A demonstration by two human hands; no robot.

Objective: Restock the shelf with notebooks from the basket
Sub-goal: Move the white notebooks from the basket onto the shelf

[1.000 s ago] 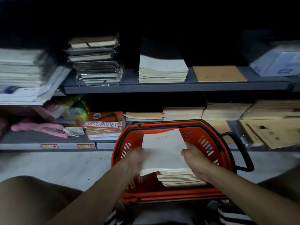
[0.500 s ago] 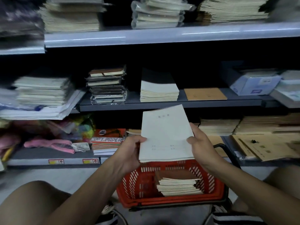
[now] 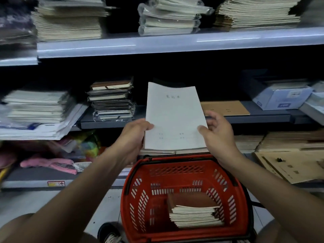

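Observation:
A bundle of pale-covered notebooks [image 3: 172, 118] is held up in front of the middle shelf [image 3: 249, 118]. My left hand [image 3: 135, 135] grips its lower left edge, thumb on the cover. My right hand [image 3: 216, 132] holds the lower right edge, thumb on the cover and fingers spread behind. Below, the red basket [image 3: 140, 195] sits on the floor with a stack of brown-covered notebooks [image 3: 194, 211] inside. The white stack that stood on the middle shelf is hidden behind the held bundle.
A wrapped dark notebook pile [image 3: 112, 100] stands left of the bundle, a flat brown notebook [image 3: 226, 107] right of it. The top shelf [image 3: 175, 42] carries several paper stacks. Brown envelopes [image 3: 287, 163] lie on the lower shelf at right, pink items [image 3: 47, 163] at left.
Both hands have lifted the pale bundle out of the basket and raised it up to the middle shelf level. The view has tilted upward, showing the top shelf.

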